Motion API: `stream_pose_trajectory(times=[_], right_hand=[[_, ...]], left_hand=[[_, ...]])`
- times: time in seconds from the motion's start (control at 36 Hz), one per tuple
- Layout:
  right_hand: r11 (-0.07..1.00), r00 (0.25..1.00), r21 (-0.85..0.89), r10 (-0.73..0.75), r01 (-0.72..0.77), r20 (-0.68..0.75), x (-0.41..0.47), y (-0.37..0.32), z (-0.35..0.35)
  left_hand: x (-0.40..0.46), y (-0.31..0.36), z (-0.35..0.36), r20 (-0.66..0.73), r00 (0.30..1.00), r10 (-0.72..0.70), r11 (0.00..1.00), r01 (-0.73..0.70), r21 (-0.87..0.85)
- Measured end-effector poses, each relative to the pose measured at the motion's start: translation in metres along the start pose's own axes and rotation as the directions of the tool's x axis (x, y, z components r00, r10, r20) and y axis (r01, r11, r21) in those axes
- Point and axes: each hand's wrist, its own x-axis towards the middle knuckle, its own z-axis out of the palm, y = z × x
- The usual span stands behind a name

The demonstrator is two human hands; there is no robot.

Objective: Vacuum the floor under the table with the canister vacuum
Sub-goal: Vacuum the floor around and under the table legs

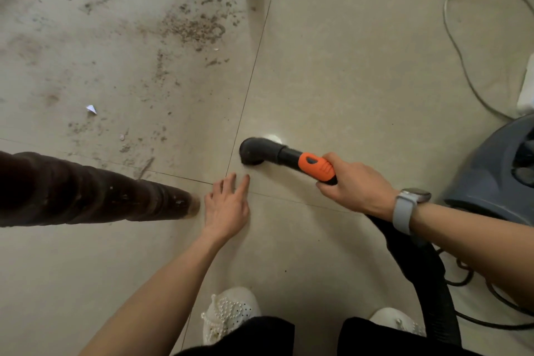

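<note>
Our right grip [351, 182] wraps the orange ribbed handle [318, 167]; the black elbow nozzle [255, 150] juts beyond. Our left grip [226, 205] spreads flat on glossy tile floor [346, 66].

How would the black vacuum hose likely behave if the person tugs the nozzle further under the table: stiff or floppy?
Probably floppy: the hose curves down from the right hand past the knees. It looks thick, so it may drag rather than whip. A hard tug might pull the grey canister along.
</note>
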Motion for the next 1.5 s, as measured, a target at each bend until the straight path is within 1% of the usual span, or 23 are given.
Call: stream_pose_trajectory(times=[0.06,0.11,0.17,0.28,0.33,0.39,0.47,0.58,0.81,0.94,1.03,1.11,1.19,1.31,1.36,1.5], right_hand=[[0.997,0.997,0.042,0.069,-0.067,-0.033,0.011,0.008,-0.011],[0.993,0.993,0.067,0.099,-0.094,-0.065,0.016,0.011,-0.017],[0.996,0.995,0.056,0.078,-0.075,-0.056,0.013,0.007,-0.016],[1.000,1.000,0.018,-0.013,0.012,0.028,0.007,-0.006,-0.003],[1.000,0.999,0.021,0.020,-0.021,0.025,0.013,-0.003,-0.007],[0.995,0.997,0.062,0.083,-0.083,-0.002,0.019,0.007,-0.015],[0.978,0.985,0.130,0.169,-0.163,-0.037,0.024,0.021,-0.024],[0.971,0.983,0.155,0.184,-0.179,-0.020,0.024,0.023,-0.024],[0.963,0.983,0.199,0.185,-0.181,-0.001,0.024,0.023,-0.025],[0.965,0.986,0.203,0.168,-0.164,0.001,0.022,0.020,-0.025],[0.976,0.992,0.184,0.123,-0.121,0.001,0.020,0.013,-0.023],[0.991,0.997,0.109,0.071,-0.072,0.015,0.017,0.004,-0.016],[0.999,0.999,0.047,0.021,-0.022,0.026,0.017,-0.001,-0.009],[0.997,0.997,0.064,0.056,-0.053,-0.044,0.028,0.003,-0.015],[0.996,0.996,0.075,0.058,-0.053,-0.065,0.030,0.001,-0.015],[0.999,1.000,0.051,-0.020,0.020,0.003,0.025,-0.012,-0.006]], left_hand=[[0.000,0.000,0.000,0.001,1.000,-0.007,1.000,0.007,-0.008],[0.003,0.001,-0.001,-0.004,1.000,-0.004,1.000,0.004,0.000],[0.007,0.001,-0.004,-0.004,1.000,0.008,1.000,-0.008,-0.006],[0.017,0.000,-0.012,0.002,1.000,-0.005,1.000,0.005,-0.013],[0.021,0.000,-0.014,0.006,1.000,-0.009,1.000,0.009,-0.002],[0.025,0.000,-0.016,0.010,1.000,-0.002,1.000,0.002,0.021],[0.034,0.001,-0.020,0.019,1.000,0.011,1.000,-0.011,0.004],[0.050,0.006,-0.026,0.001,0.999,0.033,0.999,-0.033,0.031],[0.064,0.014,-0.028,-0.031,0.999,0.006,0.998,-0.004,0.058],[0.067,0.013,-0.028,-0.047,0.999,-0.006,0.999,0.008,0.050],[0.067,0.012,-0.029,-0.075,0.997,0.004,1.000,-0.004,0.011],[0.063,0.007,-0.026,-0.145,0.989,0.012,0.998,-0.020,-0.053],[0.059,-0.001,-0.021,-0.178,0.983,0.033,0.995,-0.050,-0.092],[0.057,-0.004,-0.020,-0.189,0.981,0.032,0.988,-0.060,-0.143],[0.056,-0.005,-0.020,-0.198,0.979,0.038,0.989,-0.065,-0.135],[0.053,-0.010,-0.017,-0.222,0.971,0.087,0.989,-0.111,-0.098]])
